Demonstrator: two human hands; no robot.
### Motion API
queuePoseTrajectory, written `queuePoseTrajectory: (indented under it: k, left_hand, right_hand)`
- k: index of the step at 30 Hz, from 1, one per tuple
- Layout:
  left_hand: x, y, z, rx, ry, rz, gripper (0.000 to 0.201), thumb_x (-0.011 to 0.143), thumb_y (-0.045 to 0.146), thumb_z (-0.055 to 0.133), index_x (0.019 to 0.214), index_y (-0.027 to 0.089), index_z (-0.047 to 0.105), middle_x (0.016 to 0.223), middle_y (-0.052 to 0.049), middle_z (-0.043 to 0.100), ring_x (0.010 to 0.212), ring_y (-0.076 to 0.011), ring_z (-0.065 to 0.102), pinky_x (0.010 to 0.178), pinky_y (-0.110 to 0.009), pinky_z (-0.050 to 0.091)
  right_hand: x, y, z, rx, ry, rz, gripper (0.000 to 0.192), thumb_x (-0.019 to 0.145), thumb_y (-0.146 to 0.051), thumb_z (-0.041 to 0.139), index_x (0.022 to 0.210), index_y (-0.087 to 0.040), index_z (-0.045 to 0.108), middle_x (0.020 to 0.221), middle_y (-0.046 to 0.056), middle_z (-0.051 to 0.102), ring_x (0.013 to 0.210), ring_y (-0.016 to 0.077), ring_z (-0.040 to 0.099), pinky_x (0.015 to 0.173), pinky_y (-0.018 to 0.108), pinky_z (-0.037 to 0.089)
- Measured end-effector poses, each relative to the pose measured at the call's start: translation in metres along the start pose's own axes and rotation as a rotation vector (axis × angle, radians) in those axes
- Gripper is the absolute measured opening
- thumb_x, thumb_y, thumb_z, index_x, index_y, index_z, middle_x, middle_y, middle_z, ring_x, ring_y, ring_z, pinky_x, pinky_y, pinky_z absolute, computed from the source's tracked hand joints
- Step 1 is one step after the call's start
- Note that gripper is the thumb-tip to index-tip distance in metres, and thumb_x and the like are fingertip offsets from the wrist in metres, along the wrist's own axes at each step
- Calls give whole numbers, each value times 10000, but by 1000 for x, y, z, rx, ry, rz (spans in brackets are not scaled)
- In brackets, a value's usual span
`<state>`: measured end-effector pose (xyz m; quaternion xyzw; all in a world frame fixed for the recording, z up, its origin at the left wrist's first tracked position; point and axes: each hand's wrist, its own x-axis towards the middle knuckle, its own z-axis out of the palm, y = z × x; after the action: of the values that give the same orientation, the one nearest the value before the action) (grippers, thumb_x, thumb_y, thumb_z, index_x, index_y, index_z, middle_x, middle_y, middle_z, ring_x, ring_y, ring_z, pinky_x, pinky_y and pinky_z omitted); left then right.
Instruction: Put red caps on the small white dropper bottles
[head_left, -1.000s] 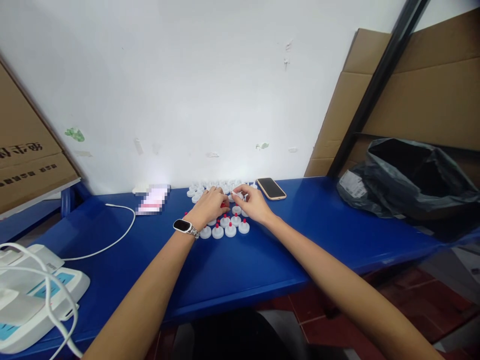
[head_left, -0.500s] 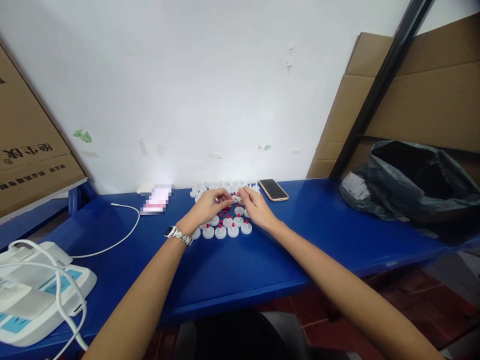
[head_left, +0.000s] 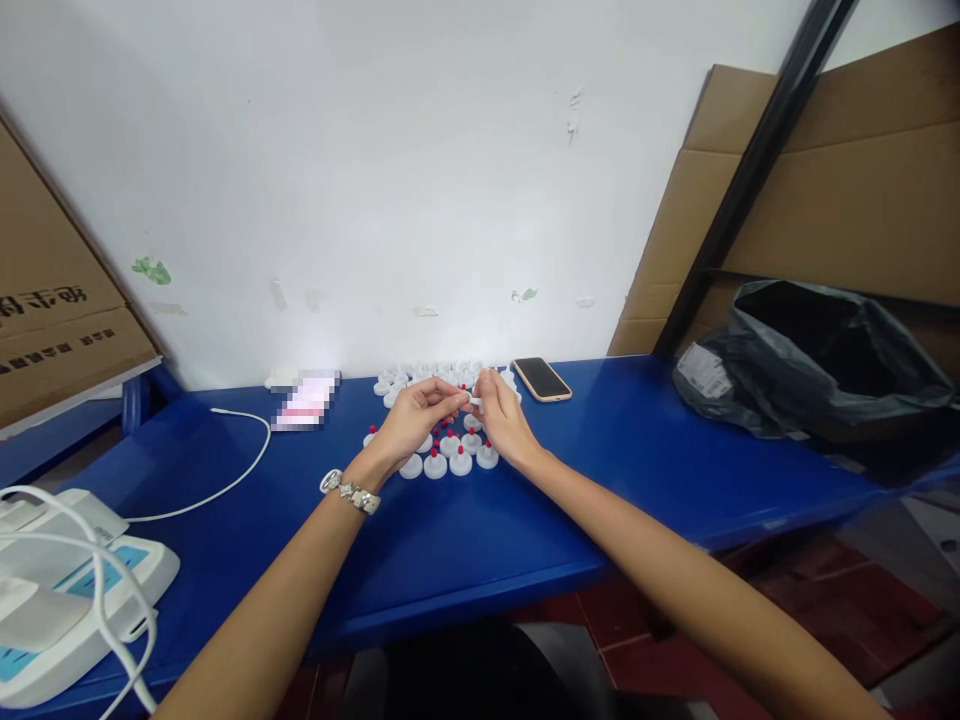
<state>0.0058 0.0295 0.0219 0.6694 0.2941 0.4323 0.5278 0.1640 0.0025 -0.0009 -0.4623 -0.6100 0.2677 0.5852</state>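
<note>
Above the middle of the blue table, my left hand (head_left: 416,422) and my right hand (head_left: 505,420) meet fingertip to fingertip. A white nozzle cap (head_left: 475,401) is pinched in my right fingers, its narrow spout pointing left. My left thumb and forefinger close at the spout's tip; what they grip is hidden. Below the hands stand several white round caps with red tips (head_left: 460,460), upright in rows. Small loose red tips (head_left: 442,428) lie among them. Behind my hands are several white nozzle caps (head_left: 384,384), partly hidden.
A phone (head_left: 542,380) lies right of the caps. At left are a white cable (head_left: 255,465) and a white power strip (head_left: 142,590). A dark plastic bag (head_left: 712,385) sits at the right, near cardboard (head_left: 660,240). A white wall (head_left: 420,180) rises behind the table (head_left: 480,540).
My fingertips have come closer together around the white nozzle cap, and my left wrist has turned slightly. The whole view has shifted a little.
</note>
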Motion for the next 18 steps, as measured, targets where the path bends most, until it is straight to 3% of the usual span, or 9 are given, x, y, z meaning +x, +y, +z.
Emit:
queuePoseTrajectory:
  k: [13,16,18]
  left_hand:
    - [-1,7,10,-39,32,98,294,727,399,806,787,154,654,764,-45,737,728,-155,674,716,-285,513]
    - [0,10,7,-39,32,101,293,728,405,803,793,157,661,754,-42,735,736,-163,682,745,-300,528]
    - [2,12,0,-23,39,95,279,737,399,795,809,160,670,764,-40,740,740,-166,686,749,-304,531]
  right_hand:
    - [0,-10,6,-114,142,-14,495,983,-627,211,793,-237,449,709,12,514,652,166,512,655,316,436]
    - [4,-12,5,-29,82,-7,451,980,-617,268,814,-238,448,742,8,519,678,158,523,646,300,443]
    - [8,-15,1,5,-51,-25,415,968,-604,353,819,-234,469,742,-2,532,678,148,520,640,288,441]
